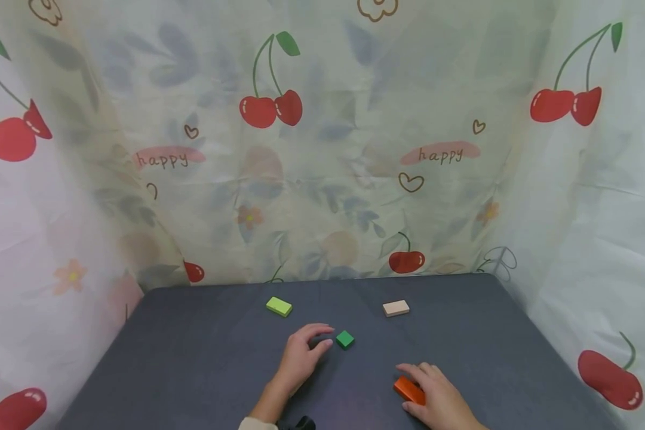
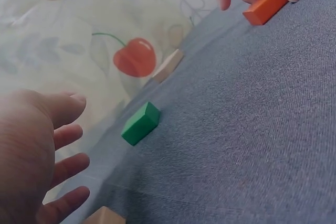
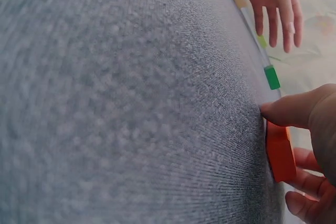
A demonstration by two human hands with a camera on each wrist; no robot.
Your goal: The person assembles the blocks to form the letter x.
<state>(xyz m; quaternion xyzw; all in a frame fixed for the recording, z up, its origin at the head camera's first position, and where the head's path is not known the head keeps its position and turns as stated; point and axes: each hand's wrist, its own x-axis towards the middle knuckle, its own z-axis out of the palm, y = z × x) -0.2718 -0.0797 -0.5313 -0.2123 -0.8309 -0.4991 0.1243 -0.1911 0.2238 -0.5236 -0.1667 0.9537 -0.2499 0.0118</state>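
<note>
Beside a small green block (image 1: 345, 340), my left hand (image 1: 303, 356) reaches in from its left side, thumb and fingers spread apart and holding nothing. The left wrist view shows the green block (image 2: 140, 124) on the cloth, apart from the fingertips. My right hand (image 1: 439, 399) grips an orange block (image 1: 409, 390) lying on the table. In the right wrist view the thumb lies over one end of the orange block (image 3: 280, 153), with fingers curled along its other side. Part of that block is hidden beneath the hand.
Farther back on the dark cloth-covered table (image 1: 204, 358) lie a lime-green block (image 1: 279, 306) at left and a beige block (image 1: 396, 308) at right. A tan wooden-looking piece (image 2: 106, 216) shows at the left wrist view's lower edge. A cherry-printed curtain (image 1: 328, 197) surrounds the table's back and sides.
</note>
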